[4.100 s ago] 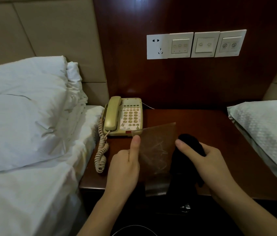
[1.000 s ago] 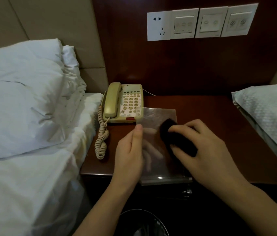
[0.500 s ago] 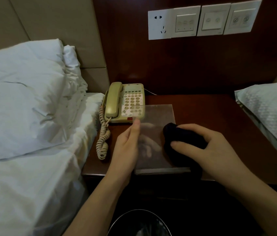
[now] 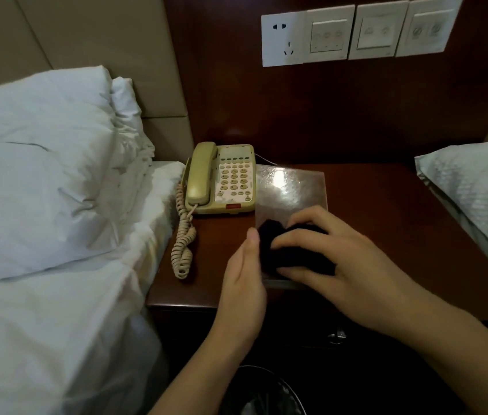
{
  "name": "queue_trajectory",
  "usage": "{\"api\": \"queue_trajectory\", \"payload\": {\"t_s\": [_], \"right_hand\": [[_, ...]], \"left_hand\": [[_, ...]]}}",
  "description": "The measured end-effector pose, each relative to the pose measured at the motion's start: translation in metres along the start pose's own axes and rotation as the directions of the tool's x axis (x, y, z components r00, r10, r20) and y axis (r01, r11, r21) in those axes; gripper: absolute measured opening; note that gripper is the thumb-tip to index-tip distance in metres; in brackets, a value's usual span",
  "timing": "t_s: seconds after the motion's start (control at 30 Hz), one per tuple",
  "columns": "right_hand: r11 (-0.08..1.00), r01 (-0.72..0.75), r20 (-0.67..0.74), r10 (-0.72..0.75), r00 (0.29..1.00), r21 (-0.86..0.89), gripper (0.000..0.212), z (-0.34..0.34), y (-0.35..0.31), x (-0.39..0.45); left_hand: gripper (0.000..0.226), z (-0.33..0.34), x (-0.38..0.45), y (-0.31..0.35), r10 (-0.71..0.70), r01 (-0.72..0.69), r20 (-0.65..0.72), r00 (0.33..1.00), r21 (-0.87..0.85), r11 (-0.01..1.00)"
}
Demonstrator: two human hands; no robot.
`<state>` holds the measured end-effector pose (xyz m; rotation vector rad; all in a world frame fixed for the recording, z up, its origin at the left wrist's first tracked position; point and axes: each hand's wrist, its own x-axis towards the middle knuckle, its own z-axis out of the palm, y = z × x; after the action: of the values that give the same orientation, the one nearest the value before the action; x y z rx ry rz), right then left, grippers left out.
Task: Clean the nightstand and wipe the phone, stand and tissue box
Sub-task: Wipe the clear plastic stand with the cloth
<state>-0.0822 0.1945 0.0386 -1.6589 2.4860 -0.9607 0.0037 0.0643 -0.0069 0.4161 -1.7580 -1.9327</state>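
The clear, flat rectangular acrylic stand (image 4: 292, 190) lay on the dark red-brown wooden nightstand (image 4: 386, 211), touching the right side of the beige corded push-button phone (image 4: 221, 179), its long axis running away from the person. The right hand (image 4: 329, 262) gripped a bunched black cloth (image 4: 284, 250) against the stand's near half. The left hand (image 4: 244, 283), fingers straight, steadied the stand's phone-side edge. The unwiped far half lay directly beyond the cloth.
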Motion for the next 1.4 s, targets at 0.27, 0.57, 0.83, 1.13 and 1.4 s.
{"api": "queue_trajectory", "payload": {"t_s": [0.27, 0.57, 0.83, 1.13, 1.4], "right_hand": [[0.982, 0.103, 0.079, -0.091, 0.993, -0.16, 0.035, -0.025, 0.011, -0.003], [0.996, -0.026, 0.006, 0.027, 1.0, -0.088, 0.026, -0.031, 0.03, -0.01], [0.668, -0.185, -0.099, 0.363, 0.927, 0.721, 0.023, -0.008, 0.015, -0.019], [0.651, -0.26, -0.076, 0.44, 0.895, 0.713, 0.033, 0.011, 0.004, -0.018], [0.524, -0.216, -0.125, 0.54, 0.833, 0.824, 0.029, -0.007, 0.008, -0.015]], "left_hand": [[0.043, -0.009, 0.011, -0.006, 0.063, -0.061, -0.029, 0.998, 0.051, 0.997], [0.045, -0.013, 0.017, -0.002, 0.067, -0.066, -0.047, 0.997, 0.026, 0.998], [0.051, -0.011, 0.014, 0.006, -0.135, 0.126, -0.026, 0.991, -0.209, 0.97], [0.069, -0.018, 0.01, 0.015, 0.022, -0.018, -0.035, 0.999, 0.1, 0.995], [0.048, -0.022, 0.009, 0.026, -0.15, 0.166, 0.248, 0.957, -0.045, 0.985]]}}
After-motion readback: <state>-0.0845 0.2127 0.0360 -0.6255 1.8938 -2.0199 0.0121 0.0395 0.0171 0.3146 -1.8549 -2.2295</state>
